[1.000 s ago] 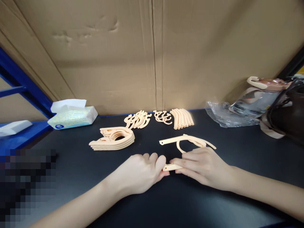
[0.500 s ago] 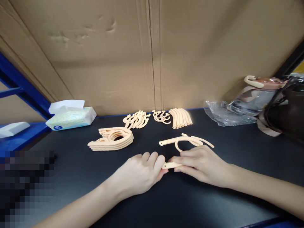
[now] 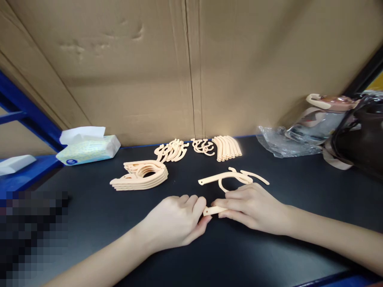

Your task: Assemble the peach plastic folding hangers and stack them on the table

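My right hand is closed around a cream plastic hanger arm, whose flat end with a small hole sticks out to the left. My left hand is curled, its thumb and index finger pinching at that same end. What lies inside the left fist is hidden. Just beyond my right hand lie another hanger arm, a curved hook-like piece partly covered by my fingers, and a thin slightly bent strip.
Left of centre sits a stack of folded hangers. Behind are a pile of hooked pieces, small curved hooks and a row of hanger arms. A tissue pack stands left; plastic bag, bottle and dark bag stand right.
My left thumb has shifted slightly and shows more below the hanger arm's end. Both hands otherwise stay in nearly the same place; the view has shifted a little.
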A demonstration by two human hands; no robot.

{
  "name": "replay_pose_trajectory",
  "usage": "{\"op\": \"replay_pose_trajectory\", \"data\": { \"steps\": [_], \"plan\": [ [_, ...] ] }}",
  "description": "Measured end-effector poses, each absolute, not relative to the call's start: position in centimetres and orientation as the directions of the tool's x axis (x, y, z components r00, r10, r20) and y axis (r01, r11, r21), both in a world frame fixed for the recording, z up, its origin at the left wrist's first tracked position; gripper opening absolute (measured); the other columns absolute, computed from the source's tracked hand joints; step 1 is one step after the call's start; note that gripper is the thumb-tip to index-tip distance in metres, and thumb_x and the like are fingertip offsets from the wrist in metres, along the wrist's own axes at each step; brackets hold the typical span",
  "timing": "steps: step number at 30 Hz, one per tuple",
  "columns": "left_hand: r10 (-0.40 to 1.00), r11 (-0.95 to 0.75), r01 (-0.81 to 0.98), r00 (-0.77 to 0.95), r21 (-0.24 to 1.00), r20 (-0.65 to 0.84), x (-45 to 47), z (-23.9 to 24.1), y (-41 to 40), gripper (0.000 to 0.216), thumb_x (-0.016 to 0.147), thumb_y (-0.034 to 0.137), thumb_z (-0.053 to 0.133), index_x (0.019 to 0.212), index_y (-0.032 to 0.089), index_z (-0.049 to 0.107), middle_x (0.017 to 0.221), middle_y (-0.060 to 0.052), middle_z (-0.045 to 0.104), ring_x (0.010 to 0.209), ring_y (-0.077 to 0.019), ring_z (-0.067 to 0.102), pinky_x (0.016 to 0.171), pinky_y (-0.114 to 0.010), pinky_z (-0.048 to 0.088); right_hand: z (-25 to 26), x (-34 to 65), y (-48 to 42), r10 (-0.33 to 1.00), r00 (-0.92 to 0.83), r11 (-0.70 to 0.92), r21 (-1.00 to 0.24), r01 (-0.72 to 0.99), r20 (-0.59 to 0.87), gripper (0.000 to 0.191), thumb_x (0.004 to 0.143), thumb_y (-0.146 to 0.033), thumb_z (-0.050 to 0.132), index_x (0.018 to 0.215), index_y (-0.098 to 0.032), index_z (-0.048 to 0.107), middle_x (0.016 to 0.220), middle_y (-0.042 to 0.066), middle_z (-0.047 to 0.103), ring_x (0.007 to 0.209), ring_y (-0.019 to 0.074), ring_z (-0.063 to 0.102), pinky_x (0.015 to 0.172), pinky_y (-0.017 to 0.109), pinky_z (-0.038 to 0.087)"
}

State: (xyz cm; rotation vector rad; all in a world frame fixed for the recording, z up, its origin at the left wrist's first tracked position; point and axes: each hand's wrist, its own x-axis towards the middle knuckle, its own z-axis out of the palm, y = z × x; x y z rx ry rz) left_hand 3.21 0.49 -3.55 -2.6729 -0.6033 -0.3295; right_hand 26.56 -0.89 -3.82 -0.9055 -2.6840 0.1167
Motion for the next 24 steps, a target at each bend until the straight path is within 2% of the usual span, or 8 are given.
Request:
{"op": "replay_pose_trajectory", "data": {
  "steps": [4, 11, 24],
  "plan": [
    [0.387, -0.845, 0.480, 0.853, -0.234, 0.351, 3.25, -3.73, 0.41, 0.025, 0.092, 0.031, 0.038, 0.071, 0.018, 0.047, 0.055, 0.002, 0.052, 0.041, -0.0147, 0.052, 0.035, -0.028, 0.033, -3.85, 26.32, -0.87, 0.605, -0.759, 0.796, -0.154, 0.585, 0.243, 0.032, 0.101, -0.034, 0.032, 0.117, -0.024, 0.057, 0.080, 0.000, 0.064, 0.067, 0.0136, 0.058, 0.059, 0.025, 0.035],
    [0.434, -0.842, 0.512, 0.831, -0.172, 0.349, 3.32, -3.87, 0.22, 0.025, 0.090, 0.032, 0.043, 0.070, 0.018, 0.047, 0.055, 0.002, 0.054, 0.041, -0.0141, 0.053, 0.035, -0.027, 0.033, -4.20, 26.18, -0.97, 0.577, -0.763, 0.811, -0.091, 0.578, 0.291, 0.035, 0.101, -0.034, 0.029, 0.114, -0.021, 0.059, 0.077, 0.000, 0.063, 0.065, 0.0137, 0.057, 0.057, 0.027, 0.034],
    [0.440, -0.846, 0.513, 0.826, -0.146, 0.354, 3.29, -4.19, 0.04, 0.025, 0.092, 0.028, 0.040, 0.069, 0.018, 0.046, 0.054, 0.003, 0.053, 0.041, -0.0145, 0.054, 0.035, -0.029, 0.032, -4.25, 26.10, -0.92, 0.562, -0.765, 0.817, -0.068, 0.572, 0.315, 0.038, 0.102, -0.034, 0.026, 0.109, -0.019, 0.061, 0.071, 0.000, 0.060, 0.060, 0.0130, 0.054, 0.056, 0.026, 0.033]
  ]
}}
